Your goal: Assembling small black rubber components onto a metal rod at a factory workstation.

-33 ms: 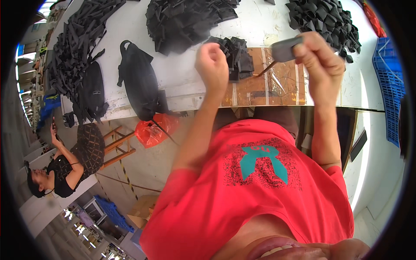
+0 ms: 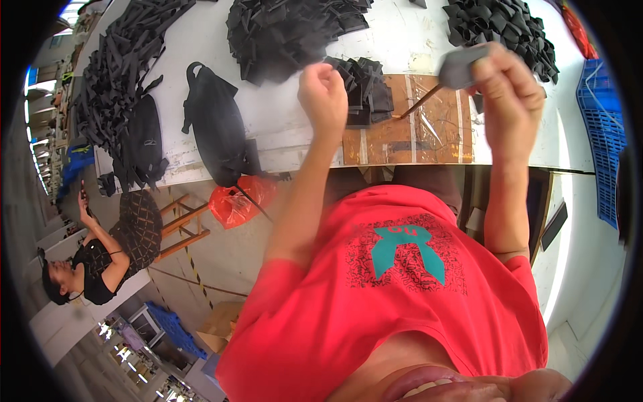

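Observation:
Between thumb and fingers, my right hand (image 2: pixel 510 97) pinches a small black fabric piece (image 2: pixel 461 68), raised over the right end of the cardboard. A thin brown rod (image 2: pixel 422 102) slants up from the cardboard (image 2: pixel 439 137), its upper end meeting the piece; whether it goes inside cannot be seen. My left hand (image 2: pixel 323 94) is closed, with its fingers curled, beside a small stack of flat black fabric pieces (image 2: pixel 368 90). Anything within its fingers is hidden.
Heaps of black pieces lie at the table's far middle (image 2: pixel 274 40), far right (image 2: pixel 502 33) and left (image 2: pixel 120 74). A black pouch-like item (image 2: pixel 214 127) lies left. A blue crate (image 2: pixel 599 134) stands right. Another person (image 2: pixel 100 248) is at far left, near a wooden stool (image 2: pixel 184 228).
My right hand has shifted right and slightly away from me with the fabric piece, and more of the brown rod shows. My left hand has moved slightly left.

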{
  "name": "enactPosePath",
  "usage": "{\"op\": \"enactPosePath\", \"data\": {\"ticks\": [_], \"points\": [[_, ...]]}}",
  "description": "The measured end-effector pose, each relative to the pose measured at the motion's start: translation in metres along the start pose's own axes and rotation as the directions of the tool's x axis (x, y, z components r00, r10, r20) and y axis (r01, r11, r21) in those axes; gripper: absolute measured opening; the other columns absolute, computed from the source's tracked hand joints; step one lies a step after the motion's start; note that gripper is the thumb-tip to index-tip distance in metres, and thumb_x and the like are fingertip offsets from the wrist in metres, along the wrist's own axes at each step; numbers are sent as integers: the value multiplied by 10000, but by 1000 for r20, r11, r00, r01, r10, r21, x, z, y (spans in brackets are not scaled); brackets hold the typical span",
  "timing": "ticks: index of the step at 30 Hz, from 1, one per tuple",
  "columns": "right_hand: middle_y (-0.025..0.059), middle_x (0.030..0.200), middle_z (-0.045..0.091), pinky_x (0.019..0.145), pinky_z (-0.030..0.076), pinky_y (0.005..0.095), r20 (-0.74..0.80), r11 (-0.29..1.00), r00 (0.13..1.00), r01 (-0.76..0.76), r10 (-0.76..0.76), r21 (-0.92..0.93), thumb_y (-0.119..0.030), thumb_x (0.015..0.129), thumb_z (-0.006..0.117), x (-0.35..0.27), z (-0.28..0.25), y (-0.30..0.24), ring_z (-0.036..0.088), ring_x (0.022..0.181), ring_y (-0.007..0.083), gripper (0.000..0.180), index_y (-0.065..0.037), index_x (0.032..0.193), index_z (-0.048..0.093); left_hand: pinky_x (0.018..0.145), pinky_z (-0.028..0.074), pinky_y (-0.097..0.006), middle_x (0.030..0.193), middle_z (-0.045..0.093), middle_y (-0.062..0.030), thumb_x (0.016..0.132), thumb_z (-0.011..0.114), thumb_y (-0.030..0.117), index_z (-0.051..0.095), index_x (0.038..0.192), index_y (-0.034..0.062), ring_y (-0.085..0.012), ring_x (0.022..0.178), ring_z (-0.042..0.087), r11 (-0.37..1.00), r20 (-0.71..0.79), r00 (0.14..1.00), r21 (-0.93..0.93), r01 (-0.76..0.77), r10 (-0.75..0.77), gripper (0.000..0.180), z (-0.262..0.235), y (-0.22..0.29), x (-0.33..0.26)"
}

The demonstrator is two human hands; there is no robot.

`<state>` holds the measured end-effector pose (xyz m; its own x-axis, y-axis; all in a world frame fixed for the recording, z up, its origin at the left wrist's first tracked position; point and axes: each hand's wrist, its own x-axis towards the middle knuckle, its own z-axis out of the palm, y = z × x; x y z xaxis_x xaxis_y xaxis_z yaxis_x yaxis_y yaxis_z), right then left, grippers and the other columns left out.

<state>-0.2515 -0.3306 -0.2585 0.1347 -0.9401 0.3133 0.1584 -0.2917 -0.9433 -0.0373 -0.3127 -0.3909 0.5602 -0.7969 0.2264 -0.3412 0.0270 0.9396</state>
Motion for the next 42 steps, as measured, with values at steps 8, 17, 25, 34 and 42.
{"op": "enactPosePath", "data": {"ticks": [8,17,25,34,42], "points": [[52,881,585,623,414,221,-423,905,800,-374,426,204,-224,882,574,11,-70,70,521,737,94,313,26,1070,563,698,482,-442,786,621,-226,700,616,223,604,755,-27,-380,769,606,753,78,978,650,97,-193,256,7,-33,39],[-16,636,470,499,329,196,-83,794,829,-554,553,-251,-204,890,541,-84,-32,81,426,559,48,206,-14,822,578,623,467,-426,679,608,-156,696,620,115,603,634,48,-339,682,596,892,-83,996,450,50,-13,93,-2,-43,22],[-23,659,513,548,364,177,305,896,851,-354,428,-267,-119,893,551,-90,37,52,453,593,42,132,1,908,603,393,473,-232,634,613,-102,776,593,6,581,777,-74,-132,481,590,914,93,950,-261,311,-297,81,-65,24,-8],[0,732,500,562,380,186,359,946,909,-98,212,-310,-112,891,549,-79,58,20,452,641,55,134,16,898,591,438,476,-221,674,608,-73,770,551,-21,569,802,-50,-90,517,565,758,378,898,-512,404,-224,46,-61,71,-54],[52,823,541,621,437,234,196,916,974,177,-111,-361,-125,855,613,-85,65,15,521,714,128,181,31,937,574,502,446,-230,640,594,-49,727,638,-35,548,793,-38,-64,565,546,868,312,950,-466,172,-20,111,-49,103,-80]]}}
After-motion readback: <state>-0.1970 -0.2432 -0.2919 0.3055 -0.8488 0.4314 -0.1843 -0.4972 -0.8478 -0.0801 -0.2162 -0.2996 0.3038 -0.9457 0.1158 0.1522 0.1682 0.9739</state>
